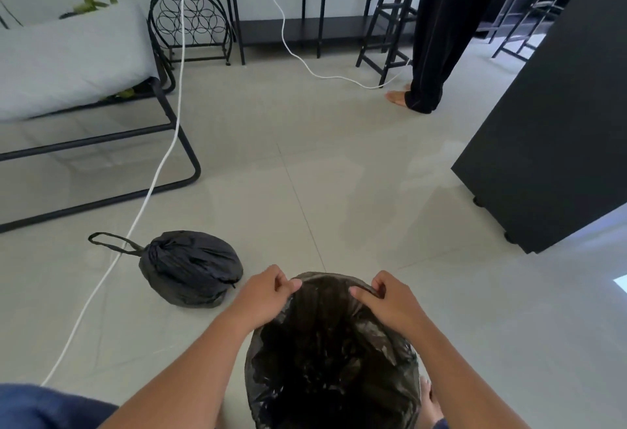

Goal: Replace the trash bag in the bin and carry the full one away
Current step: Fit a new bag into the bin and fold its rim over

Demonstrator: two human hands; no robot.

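Under both hands (334, 296), new bag (334, 360) hides the bin entirely

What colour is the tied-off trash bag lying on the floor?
Black; the tied trash bag shows best in the head view.

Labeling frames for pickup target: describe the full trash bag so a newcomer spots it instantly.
Start at the bin the hands are lining, bottom centre. On the floor tiles to its left, beside the white cable, lies the full trash bag. It alone is tied shut, a round black bundle with a loop handle.
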